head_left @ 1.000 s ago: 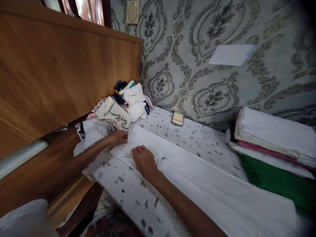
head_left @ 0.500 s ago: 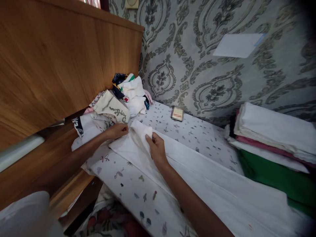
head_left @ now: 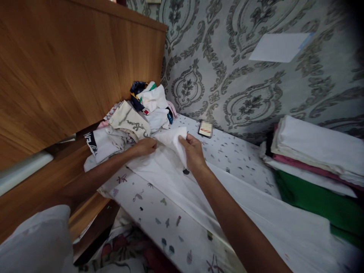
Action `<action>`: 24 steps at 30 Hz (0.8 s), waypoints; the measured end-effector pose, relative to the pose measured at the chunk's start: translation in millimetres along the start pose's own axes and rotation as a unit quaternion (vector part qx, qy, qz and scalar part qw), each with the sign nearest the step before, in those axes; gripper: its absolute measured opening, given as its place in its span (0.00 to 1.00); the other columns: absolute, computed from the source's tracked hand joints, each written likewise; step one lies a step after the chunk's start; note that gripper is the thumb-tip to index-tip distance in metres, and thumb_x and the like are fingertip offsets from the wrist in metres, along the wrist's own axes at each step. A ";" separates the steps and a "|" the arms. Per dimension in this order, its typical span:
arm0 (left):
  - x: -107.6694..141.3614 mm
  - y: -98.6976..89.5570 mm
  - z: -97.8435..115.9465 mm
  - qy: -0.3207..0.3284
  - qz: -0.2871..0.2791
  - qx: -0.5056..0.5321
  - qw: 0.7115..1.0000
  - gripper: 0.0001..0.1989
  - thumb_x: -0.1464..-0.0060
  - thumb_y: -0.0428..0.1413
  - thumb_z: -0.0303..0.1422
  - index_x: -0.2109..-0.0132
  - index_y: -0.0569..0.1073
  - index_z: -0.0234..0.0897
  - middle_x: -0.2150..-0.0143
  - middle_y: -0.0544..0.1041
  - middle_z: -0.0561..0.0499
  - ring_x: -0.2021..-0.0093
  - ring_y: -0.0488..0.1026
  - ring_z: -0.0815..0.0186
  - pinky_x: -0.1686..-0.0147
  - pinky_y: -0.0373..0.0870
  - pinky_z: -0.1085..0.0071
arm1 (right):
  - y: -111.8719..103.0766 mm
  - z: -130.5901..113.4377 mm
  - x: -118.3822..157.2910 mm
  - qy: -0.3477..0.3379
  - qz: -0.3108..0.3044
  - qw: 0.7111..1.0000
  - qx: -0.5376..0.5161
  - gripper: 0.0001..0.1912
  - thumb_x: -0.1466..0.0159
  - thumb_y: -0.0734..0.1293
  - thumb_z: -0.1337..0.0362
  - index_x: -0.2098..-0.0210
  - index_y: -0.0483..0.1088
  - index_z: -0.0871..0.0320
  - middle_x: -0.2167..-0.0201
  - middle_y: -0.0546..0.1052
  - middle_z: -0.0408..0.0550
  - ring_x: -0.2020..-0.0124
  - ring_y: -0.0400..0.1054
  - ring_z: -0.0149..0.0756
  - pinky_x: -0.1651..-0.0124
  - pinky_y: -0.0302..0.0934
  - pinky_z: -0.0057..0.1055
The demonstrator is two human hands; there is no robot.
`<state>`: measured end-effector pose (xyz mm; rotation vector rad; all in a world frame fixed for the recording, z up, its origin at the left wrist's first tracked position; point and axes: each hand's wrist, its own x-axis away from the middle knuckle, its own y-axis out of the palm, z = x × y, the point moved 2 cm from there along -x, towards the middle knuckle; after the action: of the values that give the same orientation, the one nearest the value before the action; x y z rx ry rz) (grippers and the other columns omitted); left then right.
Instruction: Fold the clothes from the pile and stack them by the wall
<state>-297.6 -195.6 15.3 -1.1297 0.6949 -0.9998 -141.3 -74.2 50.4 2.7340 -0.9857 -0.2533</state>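
A long white garment lies stretched across a surface with a printed white cover; its exact kind I cannot make out. My right hand pinches a raised, folded-over end of it between thumb and fingers. To the left, my left hand is closed at the far end of the same white cloth, its fingertips gripping the edge. A small dark patch shows on the cloth just under my right hand.
Crumpled clothes lie at the far left end by a wooden panel. A small flat object with a pale label rests near the wall. Folded fabrics are stacked at right, over green cloth. Paper hangs on the patterned wall.
My right hand has moved up and to the right, lifting the folded end of the white garment. My left hand has shifted slightly right, still on the cloth. The view has moved a little.
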 end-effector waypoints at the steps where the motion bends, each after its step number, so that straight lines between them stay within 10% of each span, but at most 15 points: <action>1: -1.7 -0.5 0.1 0.005 0.003 0.003 1.000 0.07 0.49 0.51 0.27 0.64 0.73 0.37 0.62 0.77 0.47 0.60 0.73 0.58 0.62 0.65 0.67 | -1.2 -2.5 -1.8 0.000 0.001 1.000 0.001 0.16 0.51 0.74 0.54 0.66 0.73 0.54 0.72 0.79 0.42 0.65 0.73 0.42 0.63 0.67 0.35; 16: -48.7 3.4 3.6 0.035 -0.010 0.081 0.996 0.14 0.43 0.50 0.34 0.52 0.73 0.34 0.56 0.79 0.46 0.60 0.75 0.63 0.61 0.69 0.71 | 1.2 -13.4 -3.9 -0.013 -0.025 1.000 0.013 0.16 0.51 0.75 0.52 0.67 0.74 0.53 0.72 0.79 0.42 0.66 0.73 0.41 0.64 0.66 0.35; 24: -65.5 2.1 14.5 -0.003 -0.021 0.050 0.999 0.09 0.57 0.58 0.27 0.64 0.75 0.36 0.64 0.79 0.48 0.62 0.75 0.58 0.63 0.68 0.68 | -5.8 -19.2 -15.0 -0.020 -0.020 1.000 0.011 0.16 0.51 0.74 0.53 0.67 0.73 0.54 0.73 0.79 0.42 0.64 0.74 0.43 0.62 0.68 0.37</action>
<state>-311.6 -129.9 15.8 -1.0640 0.6117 -1.0541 -144.6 -57.3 68.6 2.7815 -0.9494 -0.3061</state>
